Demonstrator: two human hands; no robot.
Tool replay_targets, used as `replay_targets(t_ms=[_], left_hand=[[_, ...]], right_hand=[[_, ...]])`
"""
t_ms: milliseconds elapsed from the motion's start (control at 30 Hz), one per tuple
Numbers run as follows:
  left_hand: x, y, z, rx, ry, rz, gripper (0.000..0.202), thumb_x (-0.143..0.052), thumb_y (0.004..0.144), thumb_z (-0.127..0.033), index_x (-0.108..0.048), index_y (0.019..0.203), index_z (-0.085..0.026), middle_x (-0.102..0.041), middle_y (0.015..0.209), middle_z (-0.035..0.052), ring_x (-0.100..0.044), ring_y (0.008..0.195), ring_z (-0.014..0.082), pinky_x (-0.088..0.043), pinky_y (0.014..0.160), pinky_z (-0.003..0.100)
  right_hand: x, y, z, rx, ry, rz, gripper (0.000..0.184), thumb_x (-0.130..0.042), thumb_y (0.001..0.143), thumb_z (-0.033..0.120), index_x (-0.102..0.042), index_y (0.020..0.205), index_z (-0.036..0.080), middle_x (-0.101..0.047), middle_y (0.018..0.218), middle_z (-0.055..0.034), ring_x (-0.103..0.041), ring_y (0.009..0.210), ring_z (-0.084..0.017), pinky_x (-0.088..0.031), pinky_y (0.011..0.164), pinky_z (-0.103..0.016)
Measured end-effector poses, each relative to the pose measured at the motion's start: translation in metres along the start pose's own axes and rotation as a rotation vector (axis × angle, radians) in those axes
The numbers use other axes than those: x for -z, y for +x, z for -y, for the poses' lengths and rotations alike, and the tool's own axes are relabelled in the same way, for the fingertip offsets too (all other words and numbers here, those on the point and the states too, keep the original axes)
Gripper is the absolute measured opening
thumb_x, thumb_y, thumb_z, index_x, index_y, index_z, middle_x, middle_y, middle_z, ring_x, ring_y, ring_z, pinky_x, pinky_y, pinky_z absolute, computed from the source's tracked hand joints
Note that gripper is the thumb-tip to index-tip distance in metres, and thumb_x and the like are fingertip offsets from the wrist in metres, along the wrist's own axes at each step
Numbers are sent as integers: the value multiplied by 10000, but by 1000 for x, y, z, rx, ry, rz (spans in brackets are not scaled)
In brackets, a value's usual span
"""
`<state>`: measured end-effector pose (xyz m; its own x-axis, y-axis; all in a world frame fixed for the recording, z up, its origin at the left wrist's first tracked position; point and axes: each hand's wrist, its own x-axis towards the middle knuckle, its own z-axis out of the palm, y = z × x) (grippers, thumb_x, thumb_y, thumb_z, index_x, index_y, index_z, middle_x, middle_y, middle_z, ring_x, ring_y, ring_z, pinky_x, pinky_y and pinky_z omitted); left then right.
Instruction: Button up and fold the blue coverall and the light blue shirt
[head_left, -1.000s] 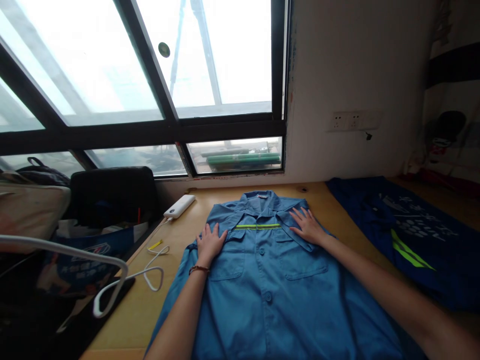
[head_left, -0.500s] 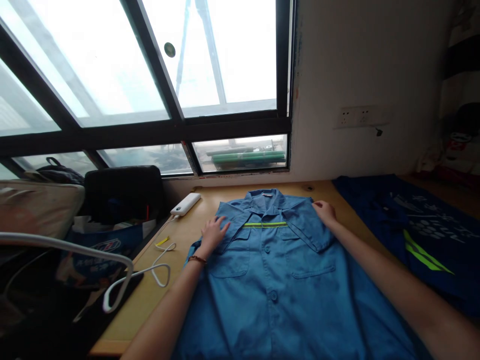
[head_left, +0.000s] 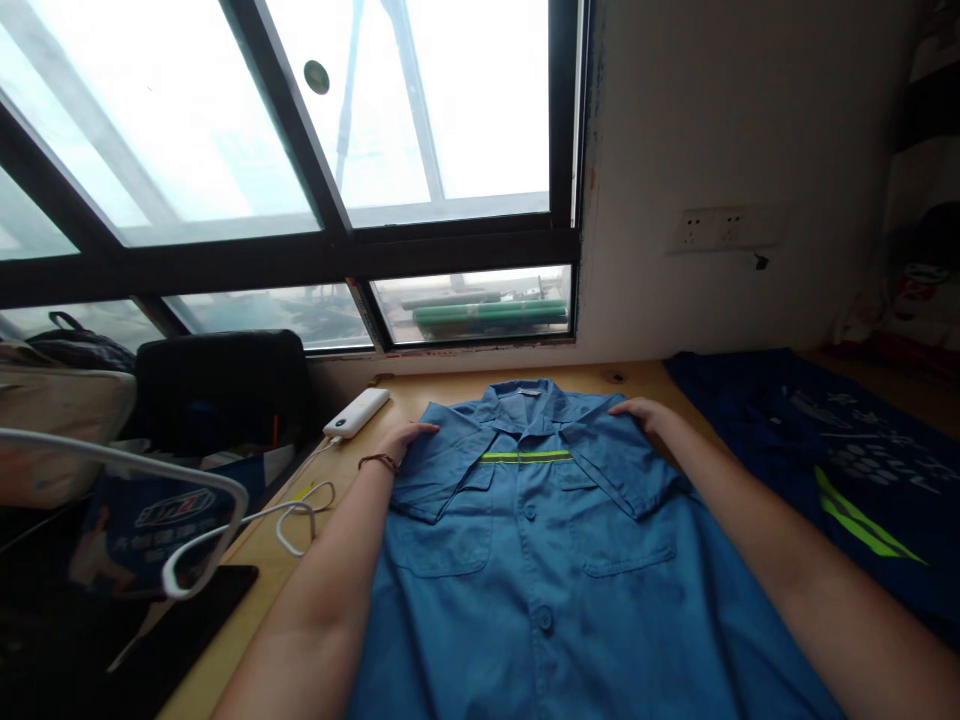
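A blue short-sleeved work shirt lies spread face up, its collar toward the window and a yellow-green stripe across the chest. Both sleeves fold inward over the front. My left hand, with a beaded bracelet at the wrist, is closed at the left shoulder edge, fingertips pinching the cloth. At the opposite shoulder my right hand pinches the fabric between thumb and fingers. The shirt's lower end runs out of view.
The wooden table reaches the window wall. On its left are a white power bank and a white cable. A dark blue garment with a bright stripe lies at right. A black chair and bags stand left.
My left hand has moved from the folded sleeve out to the shoulder edge and closed there. The left sleeve now lies flatter and wider. My right hand has shifted slightly inward along its shoulder.
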<state>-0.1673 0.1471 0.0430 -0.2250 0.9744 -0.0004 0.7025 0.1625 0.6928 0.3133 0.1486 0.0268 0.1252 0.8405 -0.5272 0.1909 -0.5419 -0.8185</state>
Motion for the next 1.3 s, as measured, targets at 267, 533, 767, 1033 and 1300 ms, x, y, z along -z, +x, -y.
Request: replay_targets(t_ms=[267, 533, 767, 1033, 1300], left_hand=[[18, 46, -59, 132, -493, 8, 197, -707, 582, -246, -597, 661, -102, -617, 569, 73, -611, 585, 212, -510, 575, 371], [50, 58, -150, -257, -1208, -290, 189, -664, 613, -138, -589, 779, -89, -617, 654, 22, -598, 588, 133, -518, 664, 321], [31, -11, -129, -228, -1153, -224, 290, -668, 559, -148, -617, 839, -95, -651, 734, 44, -617, 692, 176, -508, 667, 309], [7, -150, -24, -238, -469, 211, 317, -628, 604, -302, -657, 880, -150, -676, 805, 43, -610, 802, 237, -485, 719, 326], [5, -205, 2, -544, 574, 72, 724, -554, 592, -127, -376, 1287, -230, -471, 1259, 107, -402, 1165, 303, -192, 1002, 523]], right_hand=[[24, 9, 74, 171, 170, -139, 69, -595, 701, 160, -597, 747, 108, -615, 568, -53, -620, 607, -196, -532, 581, -353], [81, -18, 180, 750, 545, -326, 40, -582, 743, 147, -559, 744, 115, -605, 613, -21, -613, 679, -170, -518, 610, -327], [98, -63, 116, 860, 530, -124, 155, -620, 636, 68, -611, 769, 147, -653, 722, -17, -617, 716, -160, -512, 663, -291], [109, -124, -91, 582, 53, -20, 241, -702, 548, 282, -649, 767, 195, -679, 777, -29, -628, 772, -231, -500, 761, -347], [112, -167, -128, 844, -807, -229, 566, -552, 645, 233, -451, 1202, 221, -564, 1140, -69, -534, 1035, -258, -446, 861, -363]])
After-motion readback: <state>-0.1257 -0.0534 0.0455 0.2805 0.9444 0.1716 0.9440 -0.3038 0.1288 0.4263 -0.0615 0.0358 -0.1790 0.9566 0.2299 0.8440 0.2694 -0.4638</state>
